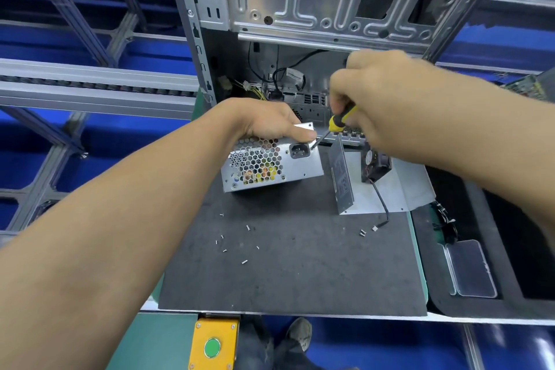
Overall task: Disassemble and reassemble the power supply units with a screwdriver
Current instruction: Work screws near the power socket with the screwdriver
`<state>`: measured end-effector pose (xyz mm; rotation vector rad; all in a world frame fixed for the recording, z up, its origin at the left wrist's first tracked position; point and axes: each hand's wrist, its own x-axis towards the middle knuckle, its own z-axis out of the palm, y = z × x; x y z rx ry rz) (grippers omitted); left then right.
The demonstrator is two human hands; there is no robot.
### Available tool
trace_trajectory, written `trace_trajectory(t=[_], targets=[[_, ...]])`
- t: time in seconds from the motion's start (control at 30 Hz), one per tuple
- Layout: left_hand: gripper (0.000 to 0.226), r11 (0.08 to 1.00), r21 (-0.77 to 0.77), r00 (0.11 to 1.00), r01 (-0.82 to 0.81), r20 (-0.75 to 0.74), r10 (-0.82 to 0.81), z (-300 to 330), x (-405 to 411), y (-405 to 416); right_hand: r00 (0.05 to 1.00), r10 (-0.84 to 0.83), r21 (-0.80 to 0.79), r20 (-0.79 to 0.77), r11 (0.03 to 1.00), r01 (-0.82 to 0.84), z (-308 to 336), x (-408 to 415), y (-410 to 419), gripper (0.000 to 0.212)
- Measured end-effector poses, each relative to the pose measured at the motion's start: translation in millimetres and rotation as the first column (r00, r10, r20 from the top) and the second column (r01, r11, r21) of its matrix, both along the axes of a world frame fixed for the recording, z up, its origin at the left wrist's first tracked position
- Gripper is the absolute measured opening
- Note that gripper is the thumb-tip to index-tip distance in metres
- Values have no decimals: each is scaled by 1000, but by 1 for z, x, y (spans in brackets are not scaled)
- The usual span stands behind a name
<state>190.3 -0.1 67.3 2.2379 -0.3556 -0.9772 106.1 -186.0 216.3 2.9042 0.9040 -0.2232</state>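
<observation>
Standing open at the back of the tabletop (300, 279), a metal computer case (330, 9) rises behind the power supply unit (271, 159), which sits tilted on the dark mat. The left hand (270, 120) grips its top edge; the right hand (381, 99) clasps a yellow-handled screwdriver (338, 122), tip beside the socket. Loose screws (244, 262) lie nearer.
</observation>
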Motion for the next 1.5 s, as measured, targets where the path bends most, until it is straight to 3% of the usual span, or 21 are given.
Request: trace_trajectory(t=[0.03, 0.13, 0.27, 0.37, 0.43, 0.53, 0.6, 0.67, 0.73, 0.83, 0.93, 1.0, 1.07, 1.1, 1.2, 1.3, 1.37, 1.43, 1.5], targets=[[63, 1000, -10, 1000, 8, -2, -8, 1, -1, -1, 997, 5, -34, 71, 999, -3, -1, 2, 1, 3], [65, 1000, -26, 1000, 18, -13, -18, 2, 0, -2, 981, -36, -131, 193, 989, 62, -2, -2, 2, 37], [50, 1000, -12, 1000, 17, -17, -17, 2, 1, -1, 998, -43, 38, -35, 998, 45, -3, -3, -7, 20], [50, 1000, -14, 1000, 16, -18, -16, 2, 0, -1, 1000, 7, 81, -30, 997, -4, -2, 0, -7, 17], [52, 1000, -13, 1000, 11, -19, -11, 1, 0, -1, 996, 15, 7, 92, 1000, -15, 0, 0, -1, 3], [61, 1000, -10, 1000, 13, -4, -13, 1, 0, -1, 972, 44, -203, 230, 979, 3, -4, -4, 4, 32], [71, 1000, 7, 999, 30, 13, -30, 2, -1, 0, 986, -3, -176, 164, 984, 32, -2, -6, 2, 33], [49, 1000, -2, 1000, 15, 1, -15, 5, -3, -1, 998, -58, -26, 7, 998, 58, 0, -3, -5, 21], [43, 1000, -13, 1000, 12, -3, -12, 5, -2, -1, 998, -25, 40, -62, 999, 28, 1, 1, -8, 20], [45, 1000, -19, 1000, 9, -3, -9, 3, -2, -1, 995, -15, -20, 95, 1000, 17, 0, 2, -6, 12], [47, 1000, -20, 1000, 24, -1, -24, 5, -2, -2, 969, -78, -119, 236, 987, 108, -2, -5, -3, 49], [51, 999, -23, 1000, 31, 3, -31, 5, -2, -2, 984, -137, -85, 112, 986, 147, 1, -7, -6, 48], [46, 999, -18, 1000, 27, -3, -27, 6, -3, -1, 987, -124, 36, -102, 991, 128, 4, -5, -9, 28], [43, 1000, -14, 1000, 24, -4, -24, 6, -3, -1, 990, -73, 71, -124, 994, 82, 6, -4, -10, 19], [41, 1000, -7, 1000, 26, -1, -26, 5, -2, -2, 1000, -22, 43, 3, 999, 21, 5, 0, -7, 12], [46, 999, -5, 999, 42, 13, -41, 5, -2, -1, 989, -92, -109, 116, 989, 104, 8, -10, 4, 34], [54, 999, -8, 998, 54, 33, -54, 4, -3, -2, 994, -91, -133, 64, 986, 99, 8, -15, 6, 32], [49, 999, -27, 999, 34, 11, -34, 6, -4, -2, 993, -86, 26, -76, 996, 88, 4, -16, 0, 5], [55, 1000, -25, 1000, 2, -14, -2, 6, -3, -2, 994, -29, 49, -102, 998, 34, 1, -10, -3, 15]])
